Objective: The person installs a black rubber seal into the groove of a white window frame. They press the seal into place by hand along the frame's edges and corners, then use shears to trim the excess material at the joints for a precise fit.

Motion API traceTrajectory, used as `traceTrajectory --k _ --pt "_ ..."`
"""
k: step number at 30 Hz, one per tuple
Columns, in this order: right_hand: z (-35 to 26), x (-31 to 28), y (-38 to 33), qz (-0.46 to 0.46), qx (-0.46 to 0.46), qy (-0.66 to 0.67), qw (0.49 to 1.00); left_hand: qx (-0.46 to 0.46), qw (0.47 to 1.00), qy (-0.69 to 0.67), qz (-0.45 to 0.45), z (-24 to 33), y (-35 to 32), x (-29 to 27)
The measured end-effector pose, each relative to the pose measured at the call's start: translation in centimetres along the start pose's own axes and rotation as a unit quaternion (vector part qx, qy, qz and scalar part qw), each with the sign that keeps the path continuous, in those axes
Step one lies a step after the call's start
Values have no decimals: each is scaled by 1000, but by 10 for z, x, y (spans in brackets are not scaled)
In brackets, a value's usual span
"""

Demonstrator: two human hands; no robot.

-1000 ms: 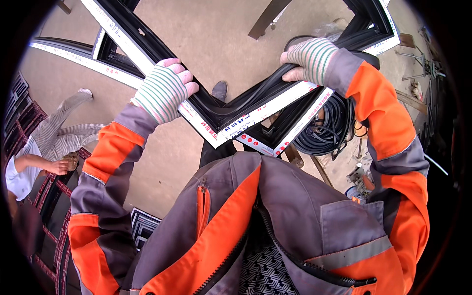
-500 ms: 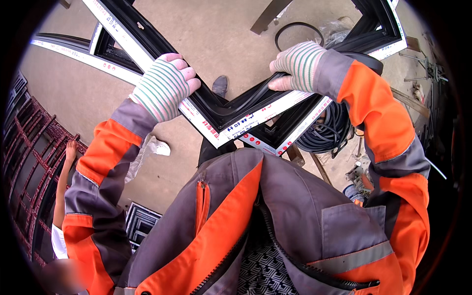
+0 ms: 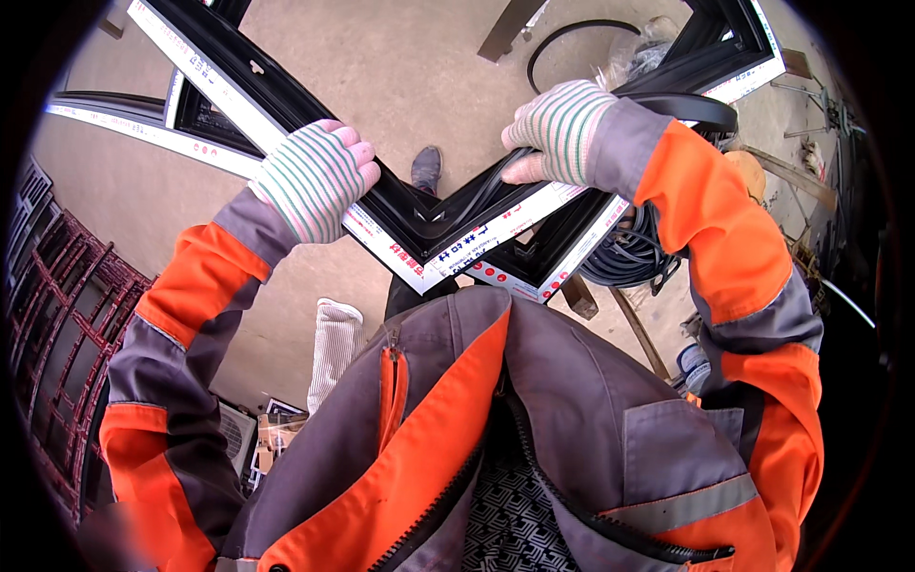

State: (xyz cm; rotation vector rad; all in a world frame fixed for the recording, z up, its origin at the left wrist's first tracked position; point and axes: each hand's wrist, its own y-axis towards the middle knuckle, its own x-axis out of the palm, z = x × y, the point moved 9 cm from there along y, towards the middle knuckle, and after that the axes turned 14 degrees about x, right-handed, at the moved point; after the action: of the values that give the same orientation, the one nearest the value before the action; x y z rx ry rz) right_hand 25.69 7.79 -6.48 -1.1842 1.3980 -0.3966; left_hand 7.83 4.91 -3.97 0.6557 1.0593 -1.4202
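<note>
I judge the black window frame, its corner just beyond the jacket, stiff and weighty, best held by its bars, where my left grip clasps one and my right grip pinches the bendy rubber strip.

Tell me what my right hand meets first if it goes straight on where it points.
Probably your left hand, closed over the black frame, with floor showing between; depth is unclear, so it might pass above.
</note>
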Motion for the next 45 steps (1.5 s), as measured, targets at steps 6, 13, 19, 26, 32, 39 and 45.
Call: traceTrajectory --k 6,13,19,26,32,39,45 --pt "0 -2 0 -8 -3 1 1000 -3 1000 4 23 10 2 -4" --pt "-3 -7 -2 -3 -6 -7 1000 21 999 -28 -21 22 13 12" --pt "-2 -2 2 -1 -11 1 1000 22 998 -49 -29 23 13 12" --pt "2 -5 -2 18 -3 14 1000 23 999 -23 -10 25 16 9" --pt "-1 -7 -5 20 9 7 1000 22 999 -30 11 57 31 14" --pt "0 -7 -8 33 13 22 999 36 998 -58 -11 55 33 16" --pt "1 -5 -7 24 9 23 999 29 998 -56 -18 55 33 17"
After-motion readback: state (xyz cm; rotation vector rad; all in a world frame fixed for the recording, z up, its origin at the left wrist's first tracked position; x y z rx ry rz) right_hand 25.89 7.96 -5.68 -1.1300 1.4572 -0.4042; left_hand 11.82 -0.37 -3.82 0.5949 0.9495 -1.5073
